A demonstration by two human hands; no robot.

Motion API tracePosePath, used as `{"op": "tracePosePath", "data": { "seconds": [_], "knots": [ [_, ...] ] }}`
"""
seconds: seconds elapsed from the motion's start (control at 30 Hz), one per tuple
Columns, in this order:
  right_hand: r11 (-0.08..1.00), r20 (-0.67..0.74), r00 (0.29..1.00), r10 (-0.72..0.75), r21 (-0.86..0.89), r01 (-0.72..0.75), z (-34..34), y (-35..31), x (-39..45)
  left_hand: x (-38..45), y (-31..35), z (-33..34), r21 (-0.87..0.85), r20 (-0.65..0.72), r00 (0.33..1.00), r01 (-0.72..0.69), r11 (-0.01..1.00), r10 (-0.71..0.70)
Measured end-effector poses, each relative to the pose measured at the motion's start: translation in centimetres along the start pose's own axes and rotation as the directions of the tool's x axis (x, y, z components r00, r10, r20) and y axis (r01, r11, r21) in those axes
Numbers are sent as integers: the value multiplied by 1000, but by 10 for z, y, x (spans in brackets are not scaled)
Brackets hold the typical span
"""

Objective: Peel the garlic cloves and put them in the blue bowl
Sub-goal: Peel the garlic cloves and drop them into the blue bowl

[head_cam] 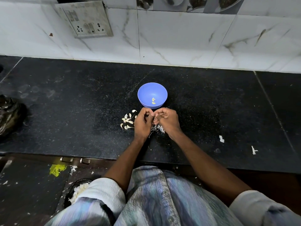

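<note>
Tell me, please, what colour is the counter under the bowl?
Black with fine pale speckles; the counter shows best in the head view, around the bowl.

Dim, even overhead light; faint sheen on dark worktop [211, 111]; wide-angle bowing at edges; motion-blurred shirt [154, 201] below.
</note>
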State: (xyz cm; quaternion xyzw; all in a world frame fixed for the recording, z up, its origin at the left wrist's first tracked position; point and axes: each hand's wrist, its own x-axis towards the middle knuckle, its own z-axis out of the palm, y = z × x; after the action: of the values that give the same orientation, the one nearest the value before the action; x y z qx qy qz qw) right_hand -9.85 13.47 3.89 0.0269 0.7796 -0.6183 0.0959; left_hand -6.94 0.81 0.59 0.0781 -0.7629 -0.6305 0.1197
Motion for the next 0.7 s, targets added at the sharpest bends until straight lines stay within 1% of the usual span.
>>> {"op": "tracePosePath", "data": {
  "seconds": [0.13,0.3,0.47,0.53,0.7],
  "knots": [
    [1000,9,1000,-5,8,5,0,-1,1,0,0,-1,22,-4,1000,-11,1000,11],
    [999,25,999,-33,-28,34,-5,-2,0,-1,3,0,185,-30,995,-88,979,96],
    [996,32,999,-38,-75,41,-5,-2,-2,-5,5,2,357,-29,995,-80,931,97],
    [997,34,999,-40,-66,42,-4,-2,-2,-6,4,3,373,-29,995,-79,924,97],
    [999,20,999,-25,-25,25,-6,-4,-2,-6,4,3,312,-41,991,-105,944,124]
  ]
}}
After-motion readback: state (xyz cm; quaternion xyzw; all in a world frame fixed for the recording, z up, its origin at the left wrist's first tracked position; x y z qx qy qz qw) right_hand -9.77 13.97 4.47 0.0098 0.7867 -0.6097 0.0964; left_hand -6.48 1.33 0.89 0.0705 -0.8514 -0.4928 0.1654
